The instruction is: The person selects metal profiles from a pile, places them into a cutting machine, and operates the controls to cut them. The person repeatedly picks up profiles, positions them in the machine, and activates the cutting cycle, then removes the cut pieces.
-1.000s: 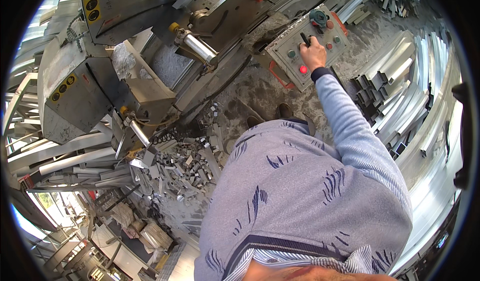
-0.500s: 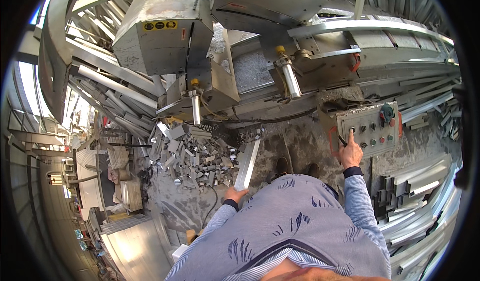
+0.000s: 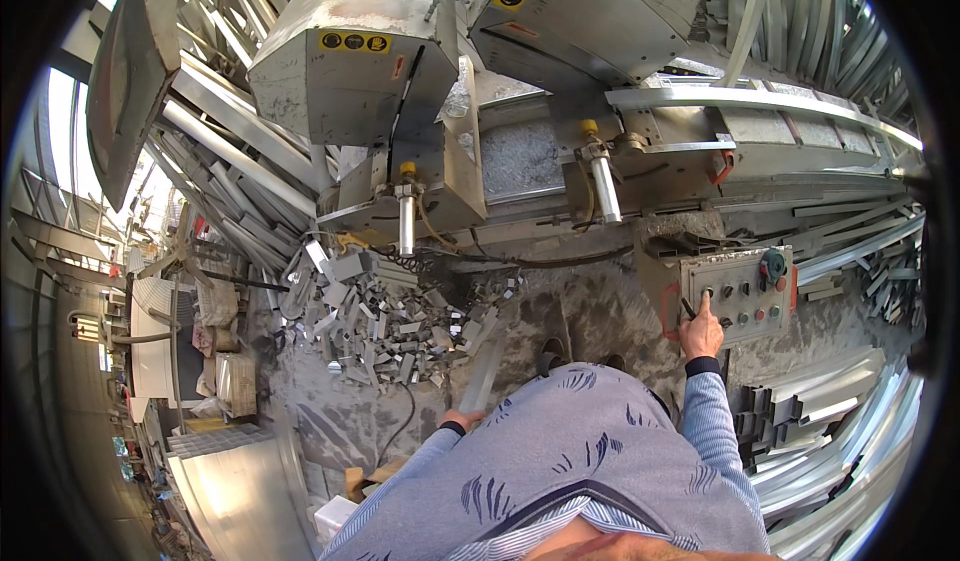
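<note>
My right hand (image 3: 702, 334) reaches to a grey control box (image 3: 752, 297), its index fingertip pressed on a button at the upper left of the panel. A dark, pen-like stick (image 3: 688, 308) pokes out of the curled fingers. Low beside my left hip, my left hand (image 3: 463, 418) is closed around the near end of a pale metal profile (image 3: 484, 373), which points away from me. My shirt partly hides those fingers. Ahead stands a double-headed cutting machine with a left metal hood (image 3: 350, 86), a right metal hood (image 3: 590, 21) and two clamp cylinders (image 3: 605, 189).
A heap of metal offcuts (image 3: 395, 316) covers the floor ahead on the left. Stacked profiles (image 3: 810, 401) lie at my right. Long bars (image 3: 235, 176) lean behind the machine's left side. A dark cable (image 3: 410, 421) runs across the floor near my left hand.
The view has shifted, so the machine and control box sit lower. My left hand and the profile are lower and nearer my body. My right fingertip stays on the same button.
</note>
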### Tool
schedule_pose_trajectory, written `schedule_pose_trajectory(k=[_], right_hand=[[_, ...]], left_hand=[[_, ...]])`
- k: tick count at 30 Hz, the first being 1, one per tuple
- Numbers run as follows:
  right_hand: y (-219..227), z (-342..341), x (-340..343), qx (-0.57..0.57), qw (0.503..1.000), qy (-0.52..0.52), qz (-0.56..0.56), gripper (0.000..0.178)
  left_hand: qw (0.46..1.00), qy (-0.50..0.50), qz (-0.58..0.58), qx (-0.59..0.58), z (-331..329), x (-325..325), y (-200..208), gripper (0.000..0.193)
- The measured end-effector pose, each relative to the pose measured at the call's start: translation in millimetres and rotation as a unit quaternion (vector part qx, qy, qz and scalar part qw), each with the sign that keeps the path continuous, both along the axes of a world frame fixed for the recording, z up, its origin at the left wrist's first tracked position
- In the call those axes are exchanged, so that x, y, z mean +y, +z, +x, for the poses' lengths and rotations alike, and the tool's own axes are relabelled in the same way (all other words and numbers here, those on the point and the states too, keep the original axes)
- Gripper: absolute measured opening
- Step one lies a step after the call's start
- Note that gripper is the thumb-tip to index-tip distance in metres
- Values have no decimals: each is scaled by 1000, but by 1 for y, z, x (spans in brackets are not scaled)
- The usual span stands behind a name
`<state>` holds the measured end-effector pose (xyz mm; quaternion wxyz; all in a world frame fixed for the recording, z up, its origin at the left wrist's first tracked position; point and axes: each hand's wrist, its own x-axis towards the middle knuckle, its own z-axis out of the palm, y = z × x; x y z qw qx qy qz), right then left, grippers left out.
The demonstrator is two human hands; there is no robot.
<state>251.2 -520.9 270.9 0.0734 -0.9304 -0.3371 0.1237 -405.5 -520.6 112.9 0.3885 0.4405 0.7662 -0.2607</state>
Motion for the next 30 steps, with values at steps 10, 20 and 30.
schedule_pose_trajectory(k=[10,20,30], right_hand=[[-1,-2,2,-1,1000,-9,1,77],[-14,0,-1,-20,1000,-1,-4,76],[-9,-10,17,-12,997,-48,-66,76]], left_hand=[[981,-1,153,-122,49,49,52,110],[980,-38,144,-130,31,45,11,84],[986,18,117,-119,-4,44,7,82]])
